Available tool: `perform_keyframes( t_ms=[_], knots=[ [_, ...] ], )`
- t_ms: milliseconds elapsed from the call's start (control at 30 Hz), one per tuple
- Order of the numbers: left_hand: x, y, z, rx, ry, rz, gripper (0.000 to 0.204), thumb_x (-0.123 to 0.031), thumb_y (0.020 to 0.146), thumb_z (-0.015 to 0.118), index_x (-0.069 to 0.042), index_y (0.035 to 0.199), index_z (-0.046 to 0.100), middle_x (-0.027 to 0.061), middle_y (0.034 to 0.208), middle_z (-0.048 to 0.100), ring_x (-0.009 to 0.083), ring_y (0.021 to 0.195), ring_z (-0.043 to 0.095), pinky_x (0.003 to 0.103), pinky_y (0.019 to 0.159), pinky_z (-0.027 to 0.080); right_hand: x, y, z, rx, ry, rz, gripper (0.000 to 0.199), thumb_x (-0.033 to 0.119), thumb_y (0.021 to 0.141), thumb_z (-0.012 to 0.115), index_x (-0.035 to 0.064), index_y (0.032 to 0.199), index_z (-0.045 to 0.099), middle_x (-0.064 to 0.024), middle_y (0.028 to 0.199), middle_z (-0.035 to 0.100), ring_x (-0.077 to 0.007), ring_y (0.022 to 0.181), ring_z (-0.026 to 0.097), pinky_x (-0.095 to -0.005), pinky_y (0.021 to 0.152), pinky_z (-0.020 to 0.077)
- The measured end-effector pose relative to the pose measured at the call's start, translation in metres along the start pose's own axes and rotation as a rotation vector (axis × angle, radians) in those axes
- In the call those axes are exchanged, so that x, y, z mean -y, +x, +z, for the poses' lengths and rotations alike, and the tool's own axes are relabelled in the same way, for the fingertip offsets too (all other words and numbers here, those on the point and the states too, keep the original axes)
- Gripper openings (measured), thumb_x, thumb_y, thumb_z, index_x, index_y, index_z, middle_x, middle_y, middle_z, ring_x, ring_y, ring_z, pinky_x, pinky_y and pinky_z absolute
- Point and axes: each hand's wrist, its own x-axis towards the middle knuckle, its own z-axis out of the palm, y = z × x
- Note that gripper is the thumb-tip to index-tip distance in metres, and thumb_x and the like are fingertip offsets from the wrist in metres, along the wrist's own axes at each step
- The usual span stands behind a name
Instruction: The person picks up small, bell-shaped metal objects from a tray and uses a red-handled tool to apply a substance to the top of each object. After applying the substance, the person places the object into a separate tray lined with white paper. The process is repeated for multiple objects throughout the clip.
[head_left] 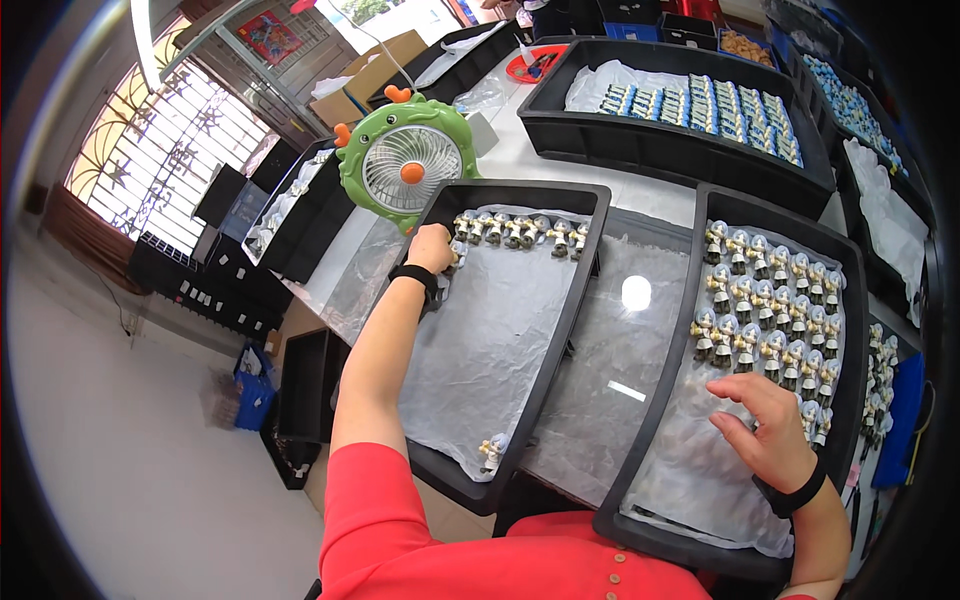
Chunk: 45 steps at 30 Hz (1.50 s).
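Observation:
My left hand is closed at the far left corner of the left black tray, its fingers on a small figurine that they partly hide. Beside it a row of similar light-haired figurines in white and dark clothes lies along the tray's far end. One more figurine lies alone at the near end of the same tray. Over the right black tray hovers my right hand, thumb and forefinger apart with nothing between them. Several rows of figurines fill that tray's far part.
A green animal-shaped fan stands beyond the left tray. Behind the two trays, a large black tray holds rows of blue-and-white pieces. A red dish with tools sits at the back. Clear plastic sheeting covers the table between the trays.

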Motion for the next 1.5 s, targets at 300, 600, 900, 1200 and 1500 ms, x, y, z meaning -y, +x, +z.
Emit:
perform_keyframes(
  t_ms=[300, 600, 900, 1200, 1500],
  knots=[
    [-0.009, -0.002, -0.006, 0.048, -0.061, 0.07, 0.036, -0.008, 0.065, 0.069, -0.004, 0.101, 0.066, 0.0209, 0.099, 0.065, 0.0345, 0.096, 0.062, 0.04, 0.085, 0.049, 0.0, -0.001, 0.0, 0.0, 0.007, 0.001, 0.029, 0.002, 0.075, 0.068, -0.0005, 0.103, 0.062, -0.0166, 0.094, 0.064, -0.0311, 0.084, 0.063, -0.0341, 0.074, 0.0504],
    [-0.012, -0.003, -0.007, 0.027, -0.067, 0.036, 0.033, -0.012, 0.064, 0.067, 0.003, 0.092, 0.059, 0.0241, 0.091, 0.064, 0.0366, 0.094, 0.062, 0.042, 0.083, 0.049, -0.001, 0.001, -0.001, -0.001, -0.001, -0.004, 0.027, 0.003, 0.075, 0.068, -0.0009, 0.101, 0.062, -0.0168, 0.093, 0.064, -0.0313, 0.083, 0.063, -0.0343, 0.073, 0.0502],
    [-0.028, -0.05, -0.041, 0.227, -0.217, 0.127, 0.033, -0.011, 0.062, 0.066, 0.002, 0.091, 0.06, 0.0225, 0.083, 0.065, 0.0363, 0.081, 0.064, 0.039, 0.073, 0.052, -0.001, -0.001, 0.001, -0.002, -0.002, -0.012, 0.027, 0.002, 0.075, 0.067, -0.0009, 0.101, 0.062, -0.0165, 0.092, 0.064, -0.0312, 0.083, 0.063, -0.0343, 0.072, 0.0499],
    [-0.014, -0.063, -0.018, 0.214, -0.092, 0.098, 0.033, -0.012, 0.064, 0.068, 0.001, 0.092, 0.06, 0.023, 0.091, 0.064, 0.0374, 0.089, 0.063, 0.042, 0.079, 0.05, -0.001, -0.002, 0.0, -0.008, -0.001, -0.005, 0.025, 0.003, 0.077, 0.066, -0.0013, 0.101, 0.063, -0.0157, 0.093, 0.065, -0.0304, 0.084, 0.063, -0.0341, 0.074, 0.0494],
    [-0.01, -0.067, -0.01, 0.159, -0.072, 0.091, 0.032, -0.009, 0.065, 0.067, 0.001, 0.095, 0.061, 0.0244, 0.094, 0.063, 0.0389, 0.092, 0.062, 0.043, 0.081, 0.05, 0.002, -0.003, -0.002, -0.005, 0.005, -0.026, 0.025, 0.003, 0.077, 0.066, -0.0015, 0.101, 0.063, -0.0158, 0.093, 0.065, -0.0302, 0.085, 0.063, -0.0339, 0.075, 0.0496]
  ],
)
